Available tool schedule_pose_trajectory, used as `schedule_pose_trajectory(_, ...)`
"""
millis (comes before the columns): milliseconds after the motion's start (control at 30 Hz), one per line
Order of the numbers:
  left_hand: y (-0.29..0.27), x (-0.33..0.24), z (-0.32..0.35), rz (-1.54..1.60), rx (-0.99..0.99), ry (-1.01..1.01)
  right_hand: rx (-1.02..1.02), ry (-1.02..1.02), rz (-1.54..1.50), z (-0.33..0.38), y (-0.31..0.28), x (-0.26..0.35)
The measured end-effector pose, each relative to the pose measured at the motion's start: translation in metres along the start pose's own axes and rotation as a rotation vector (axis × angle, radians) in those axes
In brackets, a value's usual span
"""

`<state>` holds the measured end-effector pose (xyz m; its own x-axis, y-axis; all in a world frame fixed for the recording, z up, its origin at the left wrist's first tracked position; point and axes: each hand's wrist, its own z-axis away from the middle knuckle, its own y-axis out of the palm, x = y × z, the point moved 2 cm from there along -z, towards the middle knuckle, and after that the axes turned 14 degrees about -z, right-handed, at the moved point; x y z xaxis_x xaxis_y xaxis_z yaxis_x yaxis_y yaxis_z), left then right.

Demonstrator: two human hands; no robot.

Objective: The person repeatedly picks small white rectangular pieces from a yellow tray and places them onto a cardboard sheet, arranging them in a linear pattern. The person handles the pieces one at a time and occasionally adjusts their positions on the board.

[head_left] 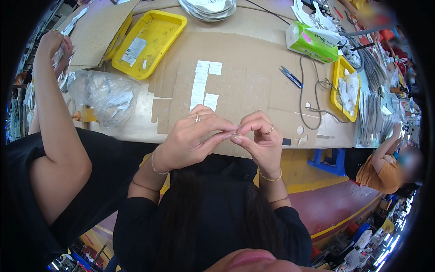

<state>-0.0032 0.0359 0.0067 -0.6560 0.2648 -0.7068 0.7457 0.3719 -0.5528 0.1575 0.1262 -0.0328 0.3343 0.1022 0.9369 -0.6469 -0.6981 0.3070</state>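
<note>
My left hand (195, 133) and my right hand (259, 140) meet fingertip to fingertip over the table's near edge. Both are closed in a pinch on a small thin pale piece (235, 133); the fingers cover most of it, so its kind does not show. Just beyond my left hand, small white labels (199, 84) lie in a column on a flat cardboard sheet (253, 86), with a few more beside it. Thread snips (291, 77) with dark blue handles rest on the cardboard, farther off to the right.
At left are a yellow tray (179, 34), a clear plastic bag (102, 97) and a co-worker's arm (56, 109). On the right lie a grey cord (319, 106), a green tissue box (312, 43) and a yellow basket (335, 93). A blue stool (331, 162) stands below the table.
</note>
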Motion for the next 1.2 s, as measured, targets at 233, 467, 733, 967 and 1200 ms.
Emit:
schedule_pose_trajectory(233,-0.001,0.001,0.001,0.011,-0.008,0.005,0.007,0.017,0.010,-0.003,0.001,0.001)
schedule_pose_trajectory(467,-0.002,0.005,0.003,-0.014,0.007,-0.002,0.021,0.042,0.036,-0.005,0.000,-0.005)
schedule_pose_trajectory(733,0.003,0.016,0.010,0.421,-0.021,-0.490,0.030,0.061,-0.018,-0.008,-0.001,-0.009)
schedule_pose_trajectory(967,0.004,0.022,0.011,0.461,0.042,-0.509,0.021,0.139,-0.069,-0.009,-0.001,-0.015)
schedule_pose_trajectory(1200,0.003,0.022,0.015,0.407,0.127,-0.580,0.028,0.143,-0.067,-0.008,0.003,-0.015)
